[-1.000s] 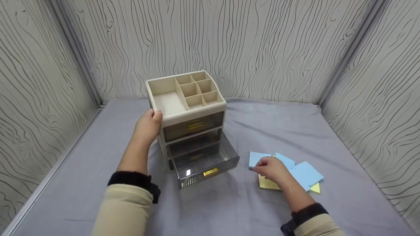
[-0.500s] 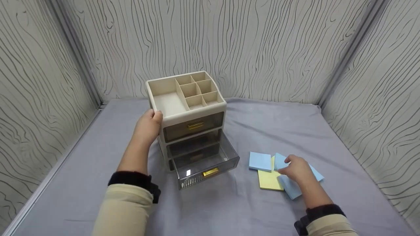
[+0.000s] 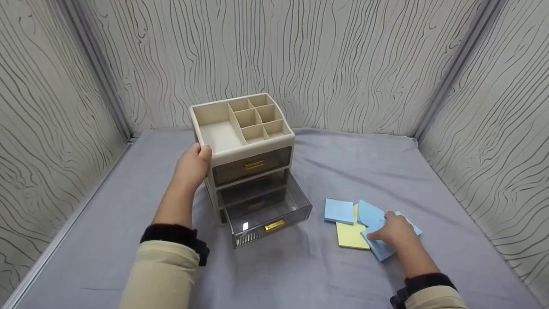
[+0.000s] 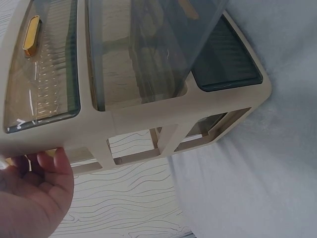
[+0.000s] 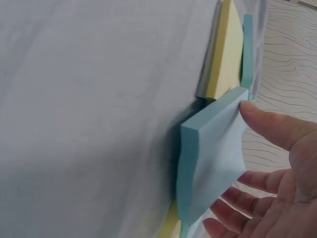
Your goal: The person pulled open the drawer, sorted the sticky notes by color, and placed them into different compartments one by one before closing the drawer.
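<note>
On my left side, my left hand (image 3: 194, 165) is curled round the top left corner of the beige plastic organiser (image 3: 242, 128), thumb on the front edge; it has not shifted over the last second, so the unit is kept braced. The organiser is boxy, with smooth matte walls, open square cells on top and smoky translucent drawers with small gold handles; the bottom drawer (image 3: 268, 211) stands pulled out over the soft grey cloth (image 3: 274, 266). Further right lies the scatter of sticky-note pads: a blue pad (image 3: 339, 211) lying apart at the left, a yellow pad (image 3: 351, 236) beside it. My right hand (image 3: 394, 231) has moved off that left blue pad, which it was touching a second ago, and across to the nearest blue pad (image 5: 213, 158), a thick, slightly bowed paper block. The thumb presses its top edge and the fingers curve under it, so I judge that pad is the one being picked up.
</note>
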Demonstrator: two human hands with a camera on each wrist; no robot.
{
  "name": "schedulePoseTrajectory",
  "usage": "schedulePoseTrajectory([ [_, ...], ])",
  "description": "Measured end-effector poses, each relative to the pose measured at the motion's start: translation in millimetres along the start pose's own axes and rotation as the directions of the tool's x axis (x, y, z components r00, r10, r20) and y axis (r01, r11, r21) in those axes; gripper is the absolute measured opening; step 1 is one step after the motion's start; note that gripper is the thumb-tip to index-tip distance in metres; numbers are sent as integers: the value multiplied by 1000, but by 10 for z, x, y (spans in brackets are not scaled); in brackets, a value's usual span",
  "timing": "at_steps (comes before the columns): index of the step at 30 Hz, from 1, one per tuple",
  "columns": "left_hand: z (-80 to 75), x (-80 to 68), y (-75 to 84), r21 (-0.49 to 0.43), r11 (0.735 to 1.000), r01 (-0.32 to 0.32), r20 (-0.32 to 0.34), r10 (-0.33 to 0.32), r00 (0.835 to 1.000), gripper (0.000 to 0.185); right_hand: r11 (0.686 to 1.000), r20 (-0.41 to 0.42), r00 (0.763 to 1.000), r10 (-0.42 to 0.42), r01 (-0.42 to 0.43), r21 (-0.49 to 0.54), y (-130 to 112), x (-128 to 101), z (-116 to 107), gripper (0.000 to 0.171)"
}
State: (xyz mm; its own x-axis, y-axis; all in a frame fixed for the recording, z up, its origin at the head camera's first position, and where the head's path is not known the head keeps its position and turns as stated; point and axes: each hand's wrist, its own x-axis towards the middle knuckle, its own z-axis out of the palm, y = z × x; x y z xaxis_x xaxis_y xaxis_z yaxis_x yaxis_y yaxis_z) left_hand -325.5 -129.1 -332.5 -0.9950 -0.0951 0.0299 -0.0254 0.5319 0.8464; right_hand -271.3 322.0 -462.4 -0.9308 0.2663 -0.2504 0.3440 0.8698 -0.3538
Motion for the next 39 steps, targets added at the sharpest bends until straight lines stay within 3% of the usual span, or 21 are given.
schedulePoseTrajectory([
  [15,-8,10,-15,20,1000,-13,-5,13,1000,26,999,-37,999,-19,18,-43,55,-4,40,95],
  [24,-4,14,-9,25,1000,-12,-14,13,1000,26,1000,-26,1000,-8,8,8,92,-16,58,110],
  [39,7,9,-13,21,1000,-1,-16,1,1000,26,1000,-83,996,-24,23,-20,49,-65,61,100],
])
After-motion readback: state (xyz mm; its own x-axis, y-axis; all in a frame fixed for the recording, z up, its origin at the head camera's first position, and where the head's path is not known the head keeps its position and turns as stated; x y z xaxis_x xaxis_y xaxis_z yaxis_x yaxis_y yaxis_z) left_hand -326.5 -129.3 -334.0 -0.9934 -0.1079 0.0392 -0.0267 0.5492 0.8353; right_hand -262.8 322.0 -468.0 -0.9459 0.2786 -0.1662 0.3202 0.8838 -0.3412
